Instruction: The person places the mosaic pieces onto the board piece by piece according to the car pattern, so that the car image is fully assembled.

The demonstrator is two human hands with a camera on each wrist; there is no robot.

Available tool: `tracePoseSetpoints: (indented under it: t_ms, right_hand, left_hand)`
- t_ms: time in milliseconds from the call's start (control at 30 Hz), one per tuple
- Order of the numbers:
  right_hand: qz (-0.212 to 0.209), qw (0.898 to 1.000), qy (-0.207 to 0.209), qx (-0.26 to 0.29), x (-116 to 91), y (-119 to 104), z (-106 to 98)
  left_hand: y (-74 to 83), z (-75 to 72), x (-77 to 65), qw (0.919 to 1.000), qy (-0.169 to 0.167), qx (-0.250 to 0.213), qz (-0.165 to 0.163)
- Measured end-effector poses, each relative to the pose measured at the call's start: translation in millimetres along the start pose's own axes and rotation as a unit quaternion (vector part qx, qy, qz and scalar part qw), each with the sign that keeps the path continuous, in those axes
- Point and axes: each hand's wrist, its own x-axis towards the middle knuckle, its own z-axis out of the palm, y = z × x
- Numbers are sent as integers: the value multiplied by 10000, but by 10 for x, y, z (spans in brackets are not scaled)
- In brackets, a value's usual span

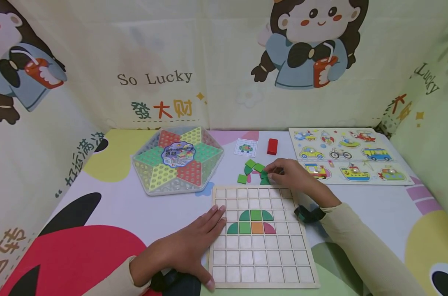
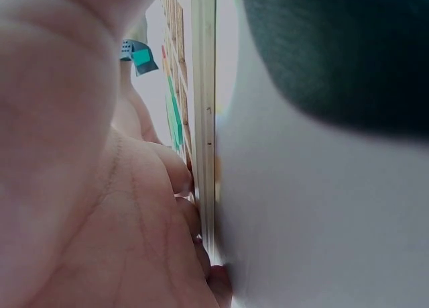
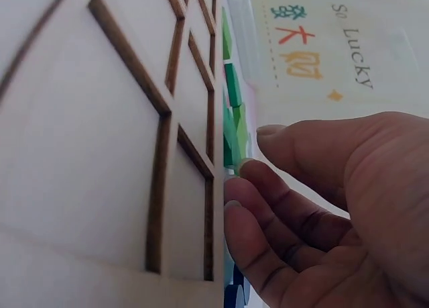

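Note:
A wooden grid board [image 1: 261, 261] lies flat on the table. Two short rows of pieces are set in its cells: dark green quarter-rounds, green squares [image 1: 244, 227], an orange square [image 1: 257, 227] and a pink quarter-round [image 1: 269, 228]. Along the board's left edge rests my left hand [image 1: 194, 234], fingers extended, thumb near the lower corner. Beyond the board's far edge, my right hand [image 1: 292, 176] reaches to a loose pile of green pieces [image 1: 259, 167]. In the right wrist view its thumb stands apart from the bent fingers [image 3: 261, 180], whose tips are right at the pieces.
Behind the pile lie a small pattern card [image 1: 245, 147] and a red block [image 1: 272, 146]. A hexagonal Chinese checkers box [image 1: 155, 187] sits at the back left. At the back right is a vehicle puzzle board [image 1: 351, 158]. Printed cloth walls [image 1: 216, 61] enclose the table.

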Motion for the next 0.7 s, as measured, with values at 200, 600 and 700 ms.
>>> tracePoseSetpoints:
  t_ms: [200, 600, 700]
  right_hand:
    - [6, 9999, 2, -152, 58, -25, 15]
    - [107, 9995, -152, -262, 123, -48, 51]
    - [150, 9991, -211, -326, 134, -58, 59]
  left_hand:
    - [-9, -2, 2, 10000, -10, -26, 34]
    - [-9, -9, 3, 10000, -4, -56, -2]
    - [-8, -7, 2, 10000, 2, -44, 6]
